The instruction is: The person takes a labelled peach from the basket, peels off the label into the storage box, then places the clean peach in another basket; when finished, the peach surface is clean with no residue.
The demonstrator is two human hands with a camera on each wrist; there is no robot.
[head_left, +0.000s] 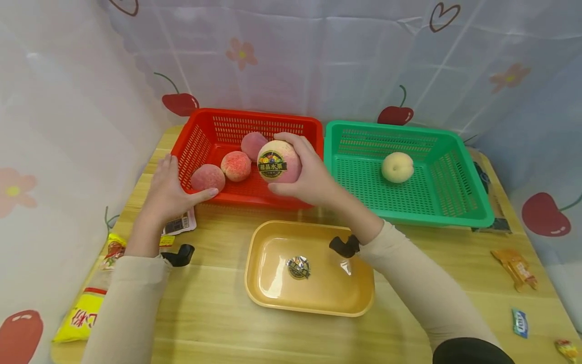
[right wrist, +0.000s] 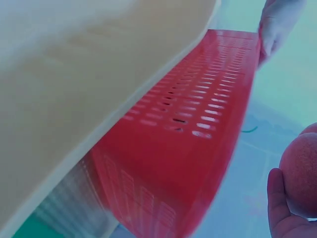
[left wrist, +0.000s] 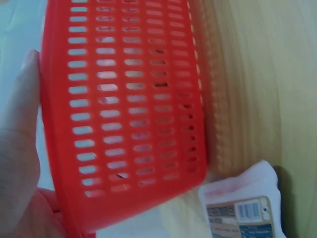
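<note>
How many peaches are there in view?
5: three peaches in the red basket, one in the right hand, one in the green basket. More may be hidden behind the right hand.

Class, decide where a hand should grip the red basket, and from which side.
The red basket is probably best gripped by the rim at its left end, from outside: its walls rise to a graspable edge, and the left hand is at that corner. The right end looks harder, with the green basket close beside it.

The label point(head_left: 272, 165) on the peach point(head_left: 292, 167) reads "精品水果" — a yellow bag point(head_left: 81, 317) at eight o'clock shows "粉" — lettering on the blue packet point(head_left: 520, 323) at four o'clock is unclear.
</note>
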